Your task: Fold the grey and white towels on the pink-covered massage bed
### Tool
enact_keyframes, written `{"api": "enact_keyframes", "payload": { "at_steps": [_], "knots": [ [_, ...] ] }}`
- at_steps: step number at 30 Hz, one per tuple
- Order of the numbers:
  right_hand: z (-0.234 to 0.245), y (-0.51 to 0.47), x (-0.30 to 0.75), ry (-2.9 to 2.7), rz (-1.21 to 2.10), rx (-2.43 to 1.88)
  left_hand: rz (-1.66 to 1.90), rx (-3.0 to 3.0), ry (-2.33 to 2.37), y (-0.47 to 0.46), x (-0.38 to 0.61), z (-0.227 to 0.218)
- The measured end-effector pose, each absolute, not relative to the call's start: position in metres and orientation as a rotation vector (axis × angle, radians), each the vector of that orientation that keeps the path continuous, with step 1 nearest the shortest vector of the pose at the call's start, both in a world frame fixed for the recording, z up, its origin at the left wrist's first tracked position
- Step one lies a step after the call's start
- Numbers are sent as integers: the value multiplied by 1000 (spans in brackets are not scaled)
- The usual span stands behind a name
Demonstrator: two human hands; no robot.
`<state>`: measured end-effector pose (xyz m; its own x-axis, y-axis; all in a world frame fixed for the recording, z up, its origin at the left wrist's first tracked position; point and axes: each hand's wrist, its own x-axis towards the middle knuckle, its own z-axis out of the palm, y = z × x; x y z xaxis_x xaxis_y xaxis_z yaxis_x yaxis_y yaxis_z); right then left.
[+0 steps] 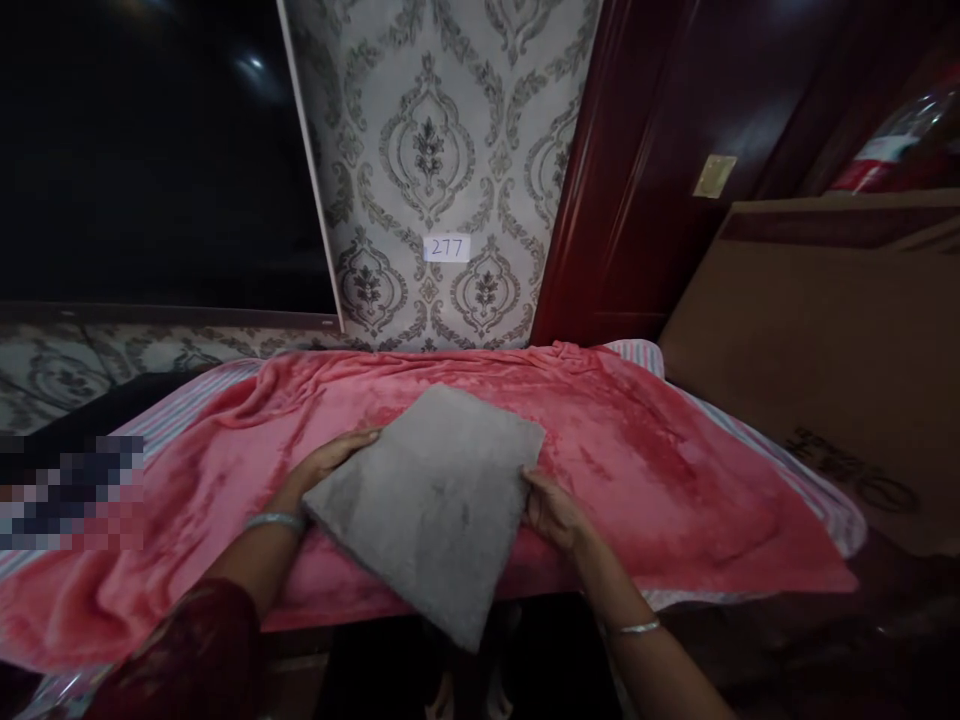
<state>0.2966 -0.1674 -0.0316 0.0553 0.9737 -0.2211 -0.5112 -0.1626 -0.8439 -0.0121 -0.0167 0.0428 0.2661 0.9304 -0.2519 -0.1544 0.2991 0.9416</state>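
Note:
A flat grey square [435,490], which looks like a folded cloth with a soft, slightly fuzzy edge, is held tilted between both hands. Its near corner hangs past the front edge of the pink blanket [637,500]. My left hand [337,455] grips its left side, with the fingertips at the upper left edge and the rest partly hidden by the cloth. On the right side, my right hand [551,508] has its fingers closed around the edge. Each wrist carries a bracelet.
The pink blanket lies over a striped sheet [637,355]. A large dark screen [150,160] stands at the left. To the right are a cardboard box [817,360], a red-labelled bottle [892,150] and a dark red door [637,150]. A paper marked 277 [447,248] is on the wall.

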Motion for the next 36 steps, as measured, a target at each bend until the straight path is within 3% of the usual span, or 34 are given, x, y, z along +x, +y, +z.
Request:
{"api": "enact_keyframes", "payload": {
  "at_steps": [3,9,19,28,36],
  "knots": [
    [-39,-164,299,-579,1492,-968,690,930,928,-19,-30,32],
    [-31,-150,311,-471,1471,-954,742,1024,984,-49,-67,41],
    [-11,-97,359,-610,1296,-1276,1237,597,993,-131,-65,-15],
    [24,-38,387,-1135,1210,-1788,1305,710,1189,-176,-27,-10],
    [47,3,347,-1582,1017,-1996,1499,1065,1351,-165,-6,-27]
  ]
}}
